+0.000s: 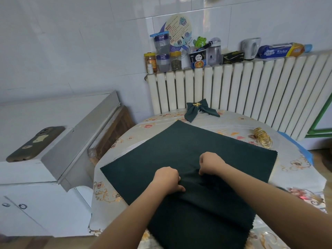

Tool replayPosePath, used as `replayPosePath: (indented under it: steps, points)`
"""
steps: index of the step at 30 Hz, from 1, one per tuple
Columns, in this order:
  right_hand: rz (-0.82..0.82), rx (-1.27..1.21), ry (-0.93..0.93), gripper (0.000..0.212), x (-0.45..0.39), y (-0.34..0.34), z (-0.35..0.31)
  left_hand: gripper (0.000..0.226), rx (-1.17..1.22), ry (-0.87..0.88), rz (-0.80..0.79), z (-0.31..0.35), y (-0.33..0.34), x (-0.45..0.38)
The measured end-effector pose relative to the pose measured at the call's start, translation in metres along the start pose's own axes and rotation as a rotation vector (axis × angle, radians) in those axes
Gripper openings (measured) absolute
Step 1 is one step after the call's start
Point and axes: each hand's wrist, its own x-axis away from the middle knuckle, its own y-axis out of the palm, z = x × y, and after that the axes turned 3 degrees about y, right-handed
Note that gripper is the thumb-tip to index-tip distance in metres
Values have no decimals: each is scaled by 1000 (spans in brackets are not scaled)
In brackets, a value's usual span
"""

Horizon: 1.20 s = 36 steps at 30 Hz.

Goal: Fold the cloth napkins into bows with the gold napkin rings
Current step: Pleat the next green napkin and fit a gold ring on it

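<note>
A dark green cloth napkin (179,144) lies spread flat on the round table (296,169), one corner pointing away from me. My left hand (168,180) and my right hand (210,163) sit side by side near the napkin's middle, fingers curled, each pinching a fold of the cloth. A finished green napkin bow (197,109) with a gold ring at its knot lies at the table's far edge. Several loose gold napkin rings (263,137) are heaped at the right of the table.
A white radiator (251,87) stands behind the table, its top crowded with jars, bottles, a cup and boxes. A white cabinet (53,141) stands to the left with a phone (36,143) lying on it. The tablecloth is floral plastic.
</note>
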Motion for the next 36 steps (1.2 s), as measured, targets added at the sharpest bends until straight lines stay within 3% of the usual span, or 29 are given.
replayPosePath:
  steps: [6,9,16,21,24,26,28,31,36]
  points:
    - [-244,-562,94,16,23,3,-5,45,62,12,21,-3,2,1]
    - [-241,-643,38,14,31,15,1,55,240,-39,-51,-8,0,1]
    - [-244,-550,-199,20,51,39,19,68,482,-76,-209,-23,-6,4]
    - [-64,-475,-261,53,59,69,9,68,536,-53,-253,-27,-8,7]
    - [54,-268,-261,80,68,84,-1,61,488,25,-277,-29,-3,11]
    - [101,-158,-259,86,72,88,-6,62,422,107,-293,-31,3,12]
    - [85,-182,-272,78,67,86,-6,68,379,136,-287,-31,8,16]
    - [70,-265,-321,44,54,72,1,72,361,151,-226,-27,13,20]
    - [173,177,-398,27,37,54,-3,63,420,94,-204,-21,16,20]
